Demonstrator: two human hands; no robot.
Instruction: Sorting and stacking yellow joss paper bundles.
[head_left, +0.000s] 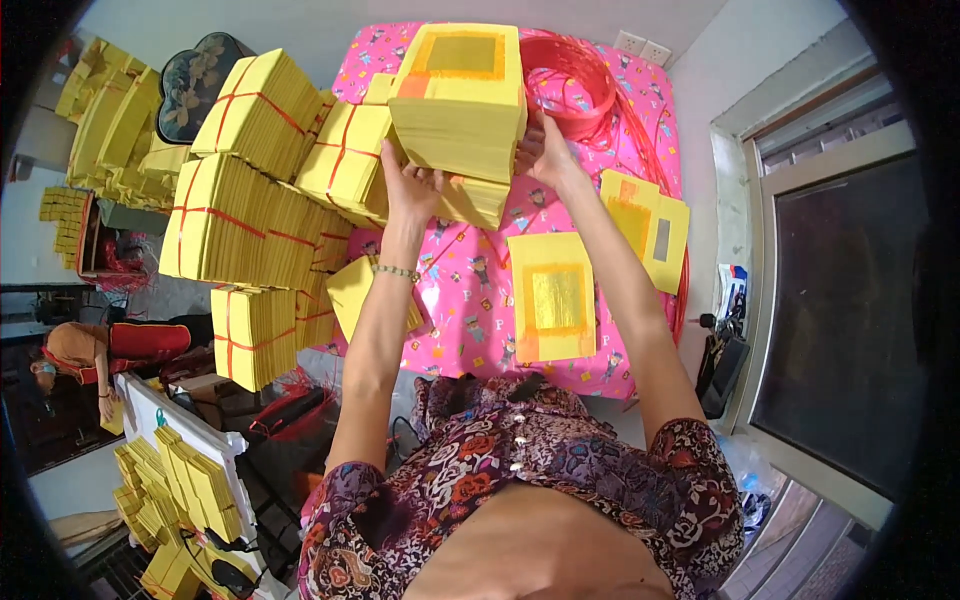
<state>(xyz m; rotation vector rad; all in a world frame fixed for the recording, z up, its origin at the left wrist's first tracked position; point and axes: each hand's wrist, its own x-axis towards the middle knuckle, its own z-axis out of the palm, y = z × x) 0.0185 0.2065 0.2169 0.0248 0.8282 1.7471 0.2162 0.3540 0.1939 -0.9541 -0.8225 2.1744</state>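
Head view: left hand (410,190) and right hand (545,152) grip a thick stack of yellow paper (462,95) from opposite sides, fingers pressed flat against its edges, above the far part of the pink tablecloth (470,290). Tied yellow bundles (250,220) sit left of the stack; red string coil (575,85) just right; a gold-foil sheet (550,297) lies nearer the person.
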